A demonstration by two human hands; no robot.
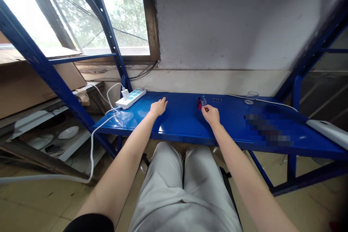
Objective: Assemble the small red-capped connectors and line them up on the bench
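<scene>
My left hand (158,107) rests palm down on the blue tabletop (179,123), its fingers stretched out and holding nothing. To the right, my right hand (211,114) is closed in a pinch; whatever lies between the fingertips is hidden or too small to name. Just beyond those fingertips stands a cluster of small clear pieces (203,100). Small red and black items (199,104) sit at the cluster's left side. A short row of tiny metallic-looking pieces (216,100) lies behind and to the right of my right hand.
A white power strip (131,98) with a plugged-in cable is at the table's left end. A clear glass (251,97) stands at the back right, near a white cable. A blurred dark item (268,129) and a white device (328,132) lie further right. Blue posts (108,32) frame the table.
</scene>
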